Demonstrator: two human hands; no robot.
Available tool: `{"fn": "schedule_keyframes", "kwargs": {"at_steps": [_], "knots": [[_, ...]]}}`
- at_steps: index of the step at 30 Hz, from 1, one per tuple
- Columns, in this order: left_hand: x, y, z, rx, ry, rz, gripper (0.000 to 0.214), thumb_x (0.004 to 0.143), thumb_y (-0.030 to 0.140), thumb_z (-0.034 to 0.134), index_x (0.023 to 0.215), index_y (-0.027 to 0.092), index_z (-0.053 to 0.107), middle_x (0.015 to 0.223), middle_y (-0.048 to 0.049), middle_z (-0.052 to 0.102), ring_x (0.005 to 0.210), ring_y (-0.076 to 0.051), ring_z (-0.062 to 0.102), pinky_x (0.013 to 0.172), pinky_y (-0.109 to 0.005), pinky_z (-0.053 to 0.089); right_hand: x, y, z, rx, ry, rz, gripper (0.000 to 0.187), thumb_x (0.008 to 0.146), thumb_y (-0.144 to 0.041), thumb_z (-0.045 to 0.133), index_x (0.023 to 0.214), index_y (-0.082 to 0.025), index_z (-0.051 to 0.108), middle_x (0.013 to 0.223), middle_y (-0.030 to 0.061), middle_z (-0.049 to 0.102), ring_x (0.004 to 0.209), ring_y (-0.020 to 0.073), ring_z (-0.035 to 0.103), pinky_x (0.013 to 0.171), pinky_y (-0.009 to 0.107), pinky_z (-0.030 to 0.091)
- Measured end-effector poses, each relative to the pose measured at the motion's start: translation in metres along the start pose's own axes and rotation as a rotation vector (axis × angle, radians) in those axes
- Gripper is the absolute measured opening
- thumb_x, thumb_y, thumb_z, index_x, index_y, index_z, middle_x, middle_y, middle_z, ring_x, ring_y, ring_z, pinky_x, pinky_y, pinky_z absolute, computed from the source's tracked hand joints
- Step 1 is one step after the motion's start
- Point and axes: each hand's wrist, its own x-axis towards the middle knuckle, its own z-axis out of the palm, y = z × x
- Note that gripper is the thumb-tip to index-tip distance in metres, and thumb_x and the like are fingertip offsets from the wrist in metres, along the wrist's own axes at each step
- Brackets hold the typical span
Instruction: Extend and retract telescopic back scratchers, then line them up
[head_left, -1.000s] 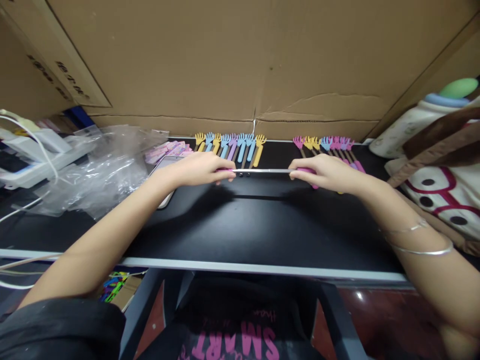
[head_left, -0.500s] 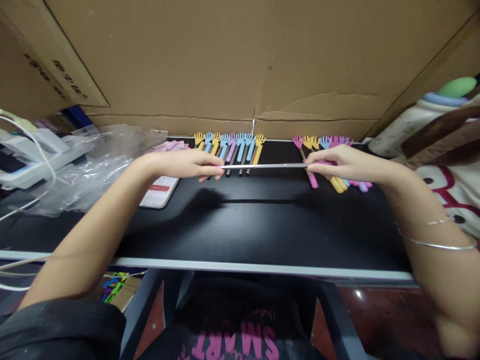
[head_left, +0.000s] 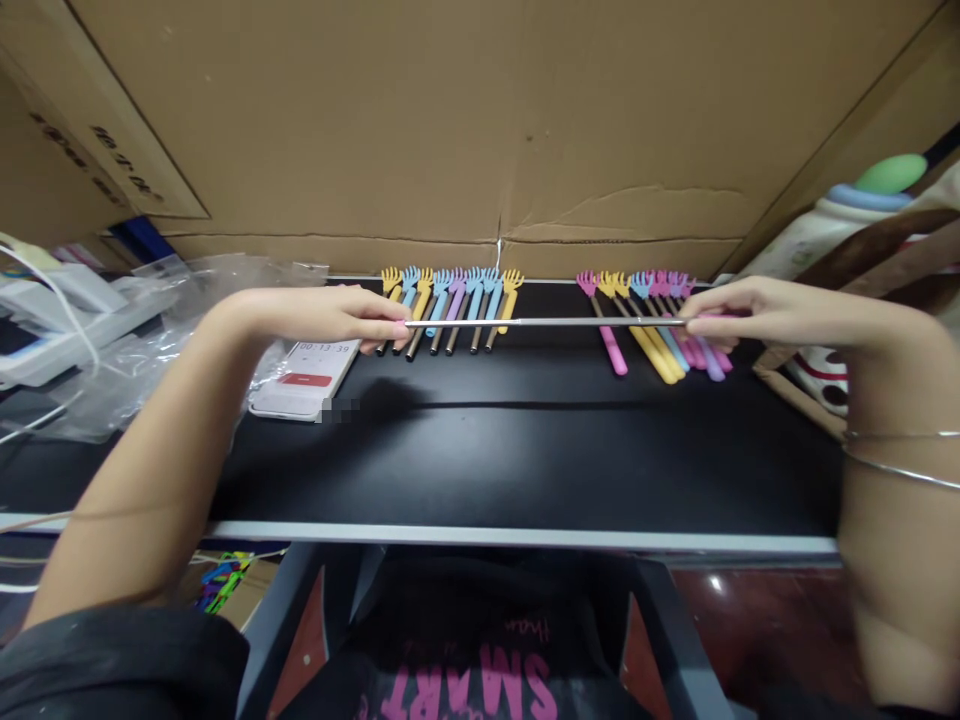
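Because the left hand point(head_left: 330, 318) and the right hand point(head_left: 772, 315) pinch opposite ends, the extended telescopic back scratcher point(head_left: 559, 322) spans level above the counter point(head_left: 525, 470), its thin metal shaft probably kept straight by that double grip. Behind, the left-hand back scratchers point(head_left: 474, 290) and right-hand back scratchers point(head_left: 654, 352) lie in separate rows, claws toward the cardboard panel point(head_left: 360, 120), seemingly to keep two groups distinct.

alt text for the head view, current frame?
Left hand and right hand hold a telescopic metal rod level between them, above a black table. Two rows of colorful, hand-shaped back scratchers lie along its far side; a phone and clear plastic wrap lie at left.
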Motion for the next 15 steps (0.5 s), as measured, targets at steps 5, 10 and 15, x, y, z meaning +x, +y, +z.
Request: {"fn": "schedule_keyframes", "kwargs": {"at_steps": [5, 10, 15], "knots": [[-0.002, 0.006, -0.005, 0.028, 0.006, -0.04, 0.044, 0.092, 0.053, 0.032, 0.08, 0.021, 0.059, 0.073, 0.0004, 0.06, 0.069, -0.013, 0.056, 0.061, -0.018, 0.041, -0.002, -0.007, 0.001, 0.019, 0.007, -0.011, 0.039, 0.081, -0.053, 0.053, 0.067, -0.018, 0.061, 0.061, 0.0002, 0.056, 0.056, 0.0069, 0.049, 0.056, 0.027, 0.038], [-0.002, 0.007, -0.011, 0.099, 0.018, -0.097, 0.044, 0.09, 0.056, 0.031, 0.083, 0.021, 0.058, 0.075, 0.0007, 0.062, 0.067, -0.012, 0.055, 0.06, -0.018, 0.039, -0.007, -0.004, -0.004, 0.048, -0.008, 0.088, 0.041, 0.077, -0.056, 0.054, 0.066, -0.017, 0.06, 0.062, -0.0013, 0.054, 0.059, 0.007, 0.049, 0.061, 0.029, 0.037], [-0.002, 0.004, -0.007, 0.201, 0.048, -0.175, 0.046, 0.09, 0.057, 0.032, 0.088, 0.022, 0.061, 0.077, 0.0009, 0.064, 0.068, -0.013, 0.057, 0.064, -0.019, 0.04, -0.013, 0.016, -0.006, 0.0, 0.005, 0.036, 0.043, 0.08, -0.06, 0.051, 0.071, -0.02, 0.06, 0.068, 0.0, 0.054, 0.065, 0.0115, 0.05, 0.062, 0.028, 0.04]]}}
